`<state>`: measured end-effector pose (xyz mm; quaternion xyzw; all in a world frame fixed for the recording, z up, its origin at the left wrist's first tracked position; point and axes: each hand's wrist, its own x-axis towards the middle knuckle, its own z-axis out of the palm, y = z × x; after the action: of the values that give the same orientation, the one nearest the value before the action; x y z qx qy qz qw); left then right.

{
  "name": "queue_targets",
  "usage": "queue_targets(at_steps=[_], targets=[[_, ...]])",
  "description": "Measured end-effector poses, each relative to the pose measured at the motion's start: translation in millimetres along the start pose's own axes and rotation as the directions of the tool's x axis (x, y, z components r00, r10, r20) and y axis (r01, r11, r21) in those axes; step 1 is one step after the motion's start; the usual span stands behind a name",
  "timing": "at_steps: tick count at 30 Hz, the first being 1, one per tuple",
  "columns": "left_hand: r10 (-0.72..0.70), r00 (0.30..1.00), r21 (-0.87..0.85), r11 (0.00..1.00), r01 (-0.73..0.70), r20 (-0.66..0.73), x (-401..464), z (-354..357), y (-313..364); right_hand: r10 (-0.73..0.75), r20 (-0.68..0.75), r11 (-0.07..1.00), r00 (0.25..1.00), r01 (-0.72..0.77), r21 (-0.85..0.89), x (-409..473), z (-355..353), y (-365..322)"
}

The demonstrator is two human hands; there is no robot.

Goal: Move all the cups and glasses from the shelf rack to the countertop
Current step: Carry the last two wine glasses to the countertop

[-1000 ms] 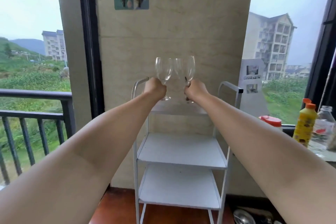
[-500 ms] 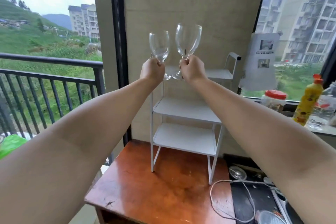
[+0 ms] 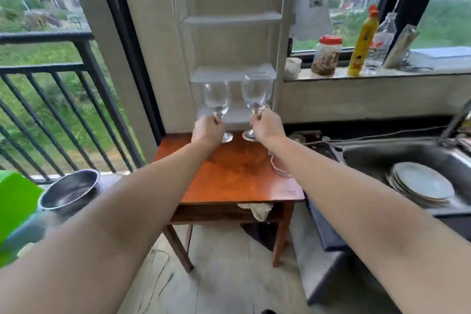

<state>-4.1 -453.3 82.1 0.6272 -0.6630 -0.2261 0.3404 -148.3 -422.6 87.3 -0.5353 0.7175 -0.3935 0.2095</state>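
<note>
Two clear stemmed wine glasses are in the setting-down step: the left hand (image 3: pixel 207 127) has its fingers curled round the stem of the left wine glass (image 3: pixel 216 99), the right hand (image 3: pixel 266 125) round the stem of the right wine glass (image 3: pixel 256 95), both upright with their feet at or just above the orange-brown wooden table top (image 3: pixel 229 176), in front of the white metal three-tier shelf rack (image 3: pixel 230 19), whose tiers look bare. Next, I judge, both feet must sit flat, just apart, before the fingers loosen; whether this table counts as the countertop I cannot tell. Half a second earlier both glasses were held high, level with the rack's top tier; they have since come down to the table.
</note>
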Motion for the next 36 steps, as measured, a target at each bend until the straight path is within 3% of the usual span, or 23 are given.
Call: queue_targets(at_steps=[9,18,29,36], targets=[[-0.004,0.903,0.072,0.997,-0.029,0.429,-155,138,-25,0.426,-0.049,0.875,0.904,-0.425,-0.232,-160,-43,177],[0.098,0.66,0.028,0.984,-0.178,0.745,-311,255,40,0.747,-0.255,0.601,0.614,-0.787,-0.137,-322,-159,307],[0.199,0.409,-0.028,0.921,-0.388,0.89,-524,363,159,0.842,-0.382,0.413,0.381,-0.911,0.003,-498,-300,418],[0.238,0.274,-0.082,0.874,-0.479,0.932,-623,404,227,0.879,-0.446,0.269,0.167,-0.947,0.175,-599,-369,463]])
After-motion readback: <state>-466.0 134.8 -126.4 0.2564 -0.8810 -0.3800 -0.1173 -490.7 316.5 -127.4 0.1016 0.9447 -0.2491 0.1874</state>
